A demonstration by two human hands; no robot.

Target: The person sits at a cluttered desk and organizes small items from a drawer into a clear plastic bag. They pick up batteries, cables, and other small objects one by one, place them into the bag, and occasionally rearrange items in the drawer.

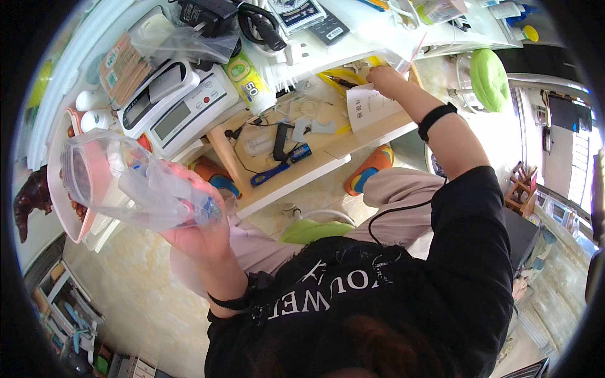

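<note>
My left hand (pixel 203 236) holds a clear plastic bag (pixel 142 189) with clear, blue and red items in it, left of the open drawer. My right hand (pixel 387 81) is at the drawer's far right, its fingers bent by a clear plastic bag (pixel 401 56); whether they grip it I cannot tell. Below that hand lies a white printed sheet (pixel 371 111). The wooden drawer (pixel 222 146) holds yellow-handled pliers (pixel 340 81), a black bracket (pixel 281 141), a blue battery (pixel 299 152), a blue ring-ended tool (pixel 269 175) and loose cables.
On the white desk (pixel 359 47) stand a digital scale (pixel 189 108), a green-yellow canister (pixel 249 82), black power adapters (pixel 203 16) and a bag of wooden sticks (pixel 125 71). A pink-rimmed bin (pixel 87 179) is at left. Green stools (pixel 489 80) stand near my legs and beyond.
</note>
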